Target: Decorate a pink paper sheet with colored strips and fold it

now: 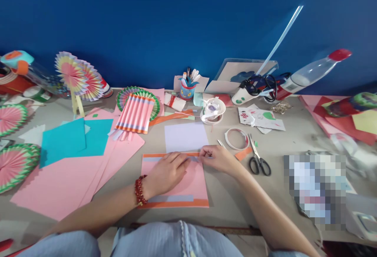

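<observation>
A pink sheet of paper (pixel 188 182) with orange bands along its far and near edges lies on the table in front of me. Pale lavender paper strips run beside both bands; the near strip (pixel 173 199) shows almost whole. My left hand (pixel 169 172), a red beaded bracelet at its wrist, rests palm down on the sheet with fingers stretched out, covering part of the far strip. At the sheet's far right corner my right hand (pixel 216 158) is closed in a pinch on the end of the far lavender strip (pixel 193 158). The fingertips partly hide that end.
Black-handled scissors (pixel 259 164) and a tape roll (pixel 236 138) lie to the right, by an orange scrap (pixel 244 153). A lavender sheet (pixel 186 137) lies beyond. Left are a pleated pink paper (pixel 135 112), teal sheets (pixel 63 141) and large pink sheets (pixel 59 186). A pen cup (pixel 187 90) stands behind.
</observation>
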Available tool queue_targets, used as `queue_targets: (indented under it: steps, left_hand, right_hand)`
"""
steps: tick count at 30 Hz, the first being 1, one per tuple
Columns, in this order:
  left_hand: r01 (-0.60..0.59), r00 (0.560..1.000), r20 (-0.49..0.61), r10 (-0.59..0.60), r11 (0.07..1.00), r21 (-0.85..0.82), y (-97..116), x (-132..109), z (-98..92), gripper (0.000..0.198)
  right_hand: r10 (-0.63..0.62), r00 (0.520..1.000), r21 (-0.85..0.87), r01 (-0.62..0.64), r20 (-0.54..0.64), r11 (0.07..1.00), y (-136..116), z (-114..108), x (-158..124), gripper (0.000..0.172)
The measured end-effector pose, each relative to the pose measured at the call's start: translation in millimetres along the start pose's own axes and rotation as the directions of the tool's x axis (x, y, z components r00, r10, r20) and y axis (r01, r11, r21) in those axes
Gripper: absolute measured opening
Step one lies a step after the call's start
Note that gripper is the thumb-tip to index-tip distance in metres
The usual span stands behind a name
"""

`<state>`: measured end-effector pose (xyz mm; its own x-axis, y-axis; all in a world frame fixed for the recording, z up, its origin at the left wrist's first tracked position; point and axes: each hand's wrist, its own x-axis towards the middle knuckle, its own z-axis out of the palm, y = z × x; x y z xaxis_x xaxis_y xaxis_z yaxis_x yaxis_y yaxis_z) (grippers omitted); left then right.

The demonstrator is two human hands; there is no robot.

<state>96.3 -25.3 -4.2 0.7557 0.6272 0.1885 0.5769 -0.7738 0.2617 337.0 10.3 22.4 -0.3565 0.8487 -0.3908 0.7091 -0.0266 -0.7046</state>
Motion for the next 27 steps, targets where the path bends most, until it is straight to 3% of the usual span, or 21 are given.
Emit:
queue_targets:
  steps: [4, 11, 27]
  left_hand:
    - [0.011, 1.0, -0.022, -0.011, 1.0, -0.006, 1.4, 1.1, -2.6, 0.03]
    - [-0.001, 1.0, 0.02, 0.001, 1.0, 0.004, 0.5, 1.6, -3.3, 0.032]
    - [-0.005, 1.0, 0.029, 0.004, 0.999, 0.037, 1.0, 1.0, -3.3, 0.033]
  right_hand:
    - [0.024, 1.0, 0.03, -0.024, 0.0, 0.999, 0.7, -1.5, -2.5, 0.021]
    - [0.023, 0.999, -0.086, -0.026, -0.037, 0.996, 3.1, -1.7, -5.4, 0.024]
    - [0.074, 0.994, -0.144, -0.085, -0.08, 0.986, 2.0, -0.1, -3.9, 0.018]
